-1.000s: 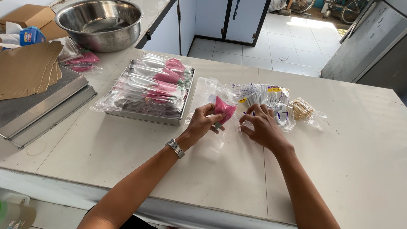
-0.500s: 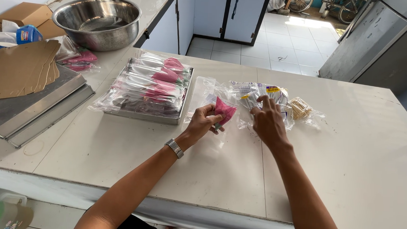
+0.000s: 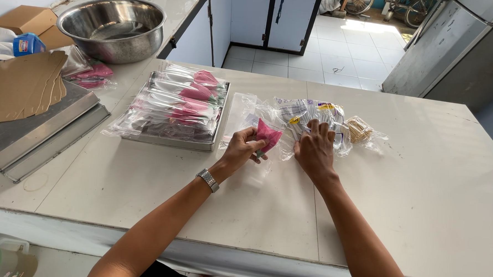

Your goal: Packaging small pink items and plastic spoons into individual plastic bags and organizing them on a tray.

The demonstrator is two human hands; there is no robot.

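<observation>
Both your forearms reach forward, angled slightly toward each other. Your left hand [image 3: 241,150] is curled, fingertips pinched together, a watch on its wrist. Your right hand [image 3: 314,149] lies palm down, fingers extended forward.

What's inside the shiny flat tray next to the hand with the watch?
The metal tray is piled with clear plastic bags, several showing pink pieces inside. The bags cover the tray's bottom, so anything lying beneath them is hidden. The left hand rests beside it.

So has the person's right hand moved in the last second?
Yes. The right hand has slid away from the person, up onto the pile of clear packets; the metal tray stays put.
</observation>
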